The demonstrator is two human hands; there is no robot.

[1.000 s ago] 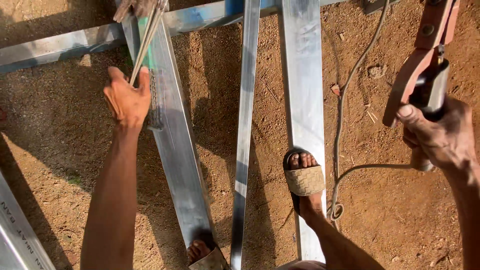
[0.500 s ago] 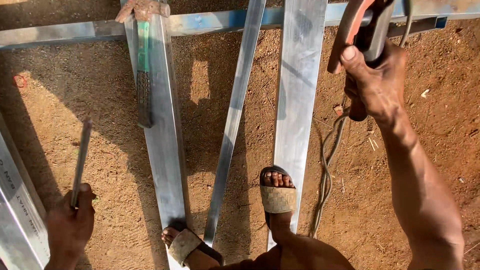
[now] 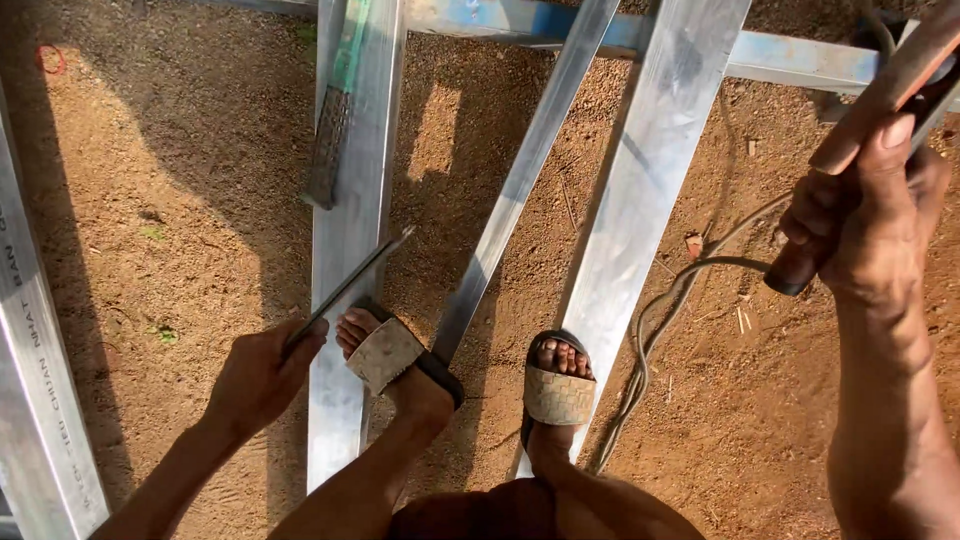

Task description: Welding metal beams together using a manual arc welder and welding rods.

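Observation:
My left hand (image 3: 262, 372) grips a thin metal rod (image 3: 362, 278) low at the left, its tip pointing up and right over a long shiny metal bar (image 3: 345, 230). My right hand (image 3: 865, 220) is raised at the right edge and holds a red-handled electrode holder (image 3: 880, 95) with a dark cable (image 3: 680, 300) trailing from it. My two sandalled feet (image 3: 385, 350) (image 3: 558, 385) stand on the metal bars lying on the brown dirt. A wire brush with a green handle (image 3: 335, 120) lies on the left bar.
Several silver metal bars (image 3: 640, 200) fan out over the dirt, crossed by a blue-marked bar (image 3: 560, 25) at the top. Another bar with printing (image 3: 30, 330) runs down the left edge. Small stones and twigs dot the ground.
My left hand left the brush on the bar, dropped low with the thin rod, then came in toward the bar. My right hand stays raised with the holder. The view shifted closer over my feet.

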